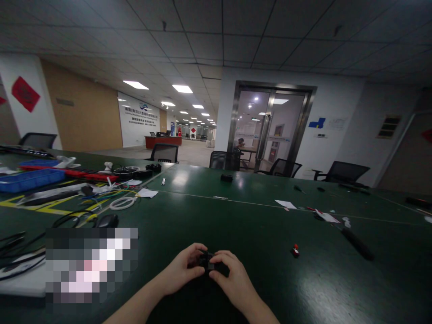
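A small black object [206, 260] with a blocky shape sits between my two hands, low over the green table near its front edge. My left hand [189, 265] grips its left side, thumb in front and fingers behind. On the right side, my right hand [230, 271] pinches it with the thumb below and the fingers curled over the top. The fingers cover much of the object, and its exact kind is too dark to make out. To the right on the table lies a small red and black piece [295, 250].
The green table [256, 225] spreads wide ahead. Blue trays [32, 180], a coiled white cable [123, 203] and a black mouse [107, 221] are at left. A black block [226, 178] lies farther back; a dark rod [357, 243] lies at right. Chairs [224, 160] line the far edge.
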Action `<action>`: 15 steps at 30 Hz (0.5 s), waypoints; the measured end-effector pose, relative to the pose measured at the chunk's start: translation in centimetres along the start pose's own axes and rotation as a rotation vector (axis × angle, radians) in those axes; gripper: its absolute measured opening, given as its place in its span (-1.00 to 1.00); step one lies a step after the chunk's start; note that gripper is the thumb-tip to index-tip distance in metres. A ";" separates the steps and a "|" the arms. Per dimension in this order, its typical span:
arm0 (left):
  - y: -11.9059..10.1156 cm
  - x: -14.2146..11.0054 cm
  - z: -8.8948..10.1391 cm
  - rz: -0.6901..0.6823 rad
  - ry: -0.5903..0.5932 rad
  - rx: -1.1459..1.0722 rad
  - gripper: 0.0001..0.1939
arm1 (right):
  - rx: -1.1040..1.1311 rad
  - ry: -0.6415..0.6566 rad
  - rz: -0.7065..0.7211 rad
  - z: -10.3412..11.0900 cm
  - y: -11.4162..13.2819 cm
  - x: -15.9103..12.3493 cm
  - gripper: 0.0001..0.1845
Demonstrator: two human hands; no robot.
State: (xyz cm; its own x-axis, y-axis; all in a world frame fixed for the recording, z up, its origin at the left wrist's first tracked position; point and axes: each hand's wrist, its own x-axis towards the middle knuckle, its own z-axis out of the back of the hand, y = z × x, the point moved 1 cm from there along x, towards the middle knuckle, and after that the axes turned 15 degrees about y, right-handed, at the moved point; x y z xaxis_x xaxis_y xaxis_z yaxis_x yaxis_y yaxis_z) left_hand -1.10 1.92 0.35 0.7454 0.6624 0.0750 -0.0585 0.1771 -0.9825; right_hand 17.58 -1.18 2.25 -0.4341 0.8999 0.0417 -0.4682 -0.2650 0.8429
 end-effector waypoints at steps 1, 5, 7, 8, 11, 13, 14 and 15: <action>0.1 0.0 0.0 -0.004 0.003 -0.003 -0.59 | 0.001 0.000 0.001 0.0 0.1 0.0 -0.78; 0.4 0.0 0.1 -0.025 0.017 -0.019 -0.58 | 0.001 0.032 0.026 0.3 0.5 0.0 -0.69; 0.4 0.1 0.1 -0.033 0.021 -0.026 -0.58 | -0.022 0.042 0.018 0.3 0.4 0.1 -0.65; 0.4 0.1 0.1 -0.036 0.020 -0.026 -0.58 | -0.026 0.041 0.006 0.3 0.3 0.2 -0.64; 0.2 0.0 0.0 -0.030 0.009 -0.018 -0.58 | 0.023 0.048 -0.068 0.3 -0.1 0.5 -0.61; 0.1 0.0 0.0 -0.025 0.002 -0.012 -0.58 | 0.068 0.068 -0.116 0.2 -0.3 0.5 -0.58; 0.1 0.0 0.0 -0.021 0.001 -0.009 -0.58 | 0.080 0.078 -0.133 0.2 -0.3 0.5 -0.57; 0.1 -0.1 0.0 -0.019 0.003 -0.006 -0.58 | 0.084 0.083 -0.144 0.2 -0.4 0.5 -0.56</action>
State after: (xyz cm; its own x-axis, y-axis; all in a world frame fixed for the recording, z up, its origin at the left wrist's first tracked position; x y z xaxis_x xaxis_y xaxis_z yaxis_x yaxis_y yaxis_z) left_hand -1.15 1.89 0.27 0.7484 0.6567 0.0932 -0.0401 0.1851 -0.9819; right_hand 17.68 -0.58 2.05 -0.4313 0.8937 -0.1239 -0.4656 -0.1029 0.8790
